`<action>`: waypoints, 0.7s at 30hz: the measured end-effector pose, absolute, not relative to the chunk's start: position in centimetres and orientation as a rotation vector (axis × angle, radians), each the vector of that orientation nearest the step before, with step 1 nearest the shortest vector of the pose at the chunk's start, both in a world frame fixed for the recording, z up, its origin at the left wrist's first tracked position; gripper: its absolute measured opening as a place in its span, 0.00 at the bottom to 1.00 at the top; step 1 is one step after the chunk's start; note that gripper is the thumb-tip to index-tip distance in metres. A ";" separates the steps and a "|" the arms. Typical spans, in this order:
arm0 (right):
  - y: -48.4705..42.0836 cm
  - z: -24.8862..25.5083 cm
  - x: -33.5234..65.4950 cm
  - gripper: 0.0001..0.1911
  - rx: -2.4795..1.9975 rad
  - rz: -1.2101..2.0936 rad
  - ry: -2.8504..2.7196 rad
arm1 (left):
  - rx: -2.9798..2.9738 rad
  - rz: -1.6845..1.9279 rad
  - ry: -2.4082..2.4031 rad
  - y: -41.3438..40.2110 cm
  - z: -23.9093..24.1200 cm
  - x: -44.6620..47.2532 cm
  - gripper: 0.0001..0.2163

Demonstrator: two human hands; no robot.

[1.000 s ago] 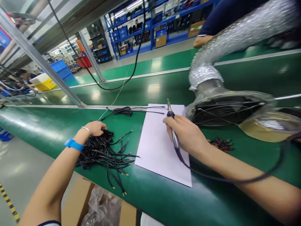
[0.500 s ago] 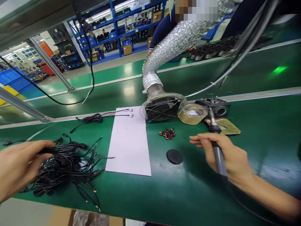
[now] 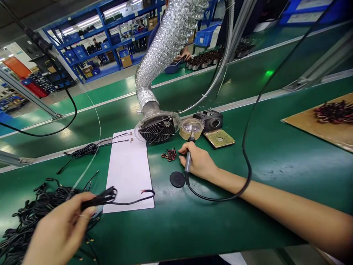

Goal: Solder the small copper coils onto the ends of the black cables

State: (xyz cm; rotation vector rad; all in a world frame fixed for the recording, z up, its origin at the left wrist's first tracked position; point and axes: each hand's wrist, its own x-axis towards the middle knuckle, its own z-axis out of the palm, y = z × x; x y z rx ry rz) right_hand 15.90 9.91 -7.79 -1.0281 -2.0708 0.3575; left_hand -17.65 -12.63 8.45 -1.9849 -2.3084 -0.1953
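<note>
My left hand (image 3: 64, 224) is closed around a folded black cable (image 3: 100, 198), whose free end with bared reddish wires reaches over the white sheet (image 3: 129, 169). Behind and left of that hand lies a heap of black cables (image 3: 24, 221). My right hand (image 3: 200, 160) grips a soldering iron (image 3: 188, 162) like a pen, its tip pointing into a round yellowish tub (image 3: 185, 134) with silvery contents. Just left of the right fingers is a little pile of small red and black parts (image 3: 169, 155). A round black disc (image 3: 177, 179) lies below it.
A fume fan (image 3: 158, 130) on a silver duct (image 3: 162, 44) stands behind the sheet. Beside the tub are an iron holder (image 3: 211, 120) and a yellow sponge (image 3: 220, 138). Another cable bundle (image 3: 84, 151) lies at the left. A brown board (image 3: 325, 117) holds more parts. Across the bench, a person's hands (image 3: 185, 56) show.
My left hand has lifted a cable from the heap and brought it to the sheet's edge. My right hand has carried the soldering iron from the holder to the tub. The view has turned right.
</note>
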 end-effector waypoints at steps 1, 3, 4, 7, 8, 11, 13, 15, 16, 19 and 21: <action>10.0 -7.7 15.8 0.10 -1.026 0.366 -2.077 | -2.086 -0.127 -2.297 -12.2 7.2 -16.9 0.14; 10.1 -7.6 15.5 0.11 -1.022 0.382 -2.087 | -2.181 -0.001 -2.255 -11.4 5.2 -15.8 0.12; 10.1 -7.5 15.4 0.11 -1.021 0.388 -2.089 | -2.206 0.046 -2.232 -11.1 4.7 -15.3 0.12; 10.3 -7.4 14.9 0.12 -1.025 0.399 -2.081 | -2.241 0.047 -2.180 -10.1 4.5 -13.8 0.15; 10.3 -7.4 14.8 0.12 -1.025 0.401 -2.074 | -2.253 0.004 -2.168 -9.6 4.8 -13.1 0.15; 10.2 -7.1 14.9 0.11 -1.010 0.411 -2.056 | -2.338 -0.134 -2.171 -7.5 5.7 -10.2 0.14; 9.4 -6.8 15.4 0.10 -0.990 0.418 -2.042 | -2.430 -0.139 -2.216 -5.8 5.7 -7.8 0.13; 8.1 -6.5 16.0 0.11 -0.968 0.430 -2.025 | -2.551 -0.068 -2.258 -4.1 5.2 -5.4 0.13; 7.2 -6.4 16.3 0.11 -0.947 0.441 -2.020 | -2.612 -0.013 -2.263 -3.3 4.8 -4.4 0.13; 4.5 -6.6 16.7 0.11 -0.822 0.495 -2.059 | -2.715 0.115 -2.255 -1.9 3.2 -1.9 0.14; 3.3 -6.8 16.7 0.10 -0.757 0.516 -2.098 | -2.731 0.123 -2.279 -1.5 2.2 -1.0 0.14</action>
